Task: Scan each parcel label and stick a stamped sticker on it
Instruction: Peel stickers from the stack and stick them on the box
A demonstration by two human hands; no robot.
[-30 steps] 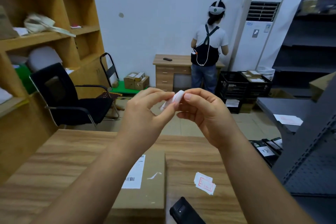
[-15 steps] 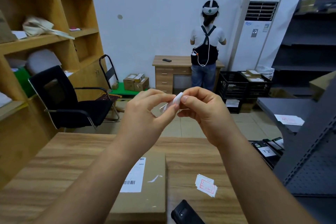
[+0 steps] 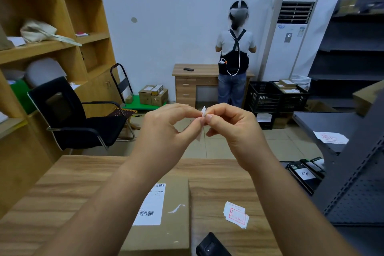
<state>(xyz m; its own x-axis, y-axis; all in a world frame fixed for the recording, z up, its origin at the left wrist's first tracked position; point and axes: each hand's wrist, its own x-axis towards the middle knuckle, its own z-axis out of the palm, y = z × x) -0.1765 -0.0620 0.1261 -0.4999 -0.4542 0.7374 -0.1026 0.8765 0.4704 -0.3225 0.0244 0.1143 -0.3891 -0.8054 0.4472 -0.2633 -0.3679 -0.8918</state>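
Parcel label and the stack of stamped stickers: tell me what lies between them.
In the head view, only brown parcel cardboard bearing a small white scrap, then bare wooden table.

A parcel (image 3: pixel 166 224) lies on the near table (image 3: pixel 62 189), its label (image 3: pixel 152 206) on its left part. A sticker stack (image 3: pixel 235 214) lies right of the parcel; a scanner (image 3: pixel 212 246) lies nearer. Both hands (image 3: pixel 164 129) (image 3: pixel 234 129) meet above the table's far edge, pinching a sticker (image 3: pixel 203 111). A chair (image 3: pixel 79 114) stands far left.

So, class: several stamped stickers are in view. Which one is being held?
The small white sticker pinched between left hand and right hand; the others lie stacked on the table.
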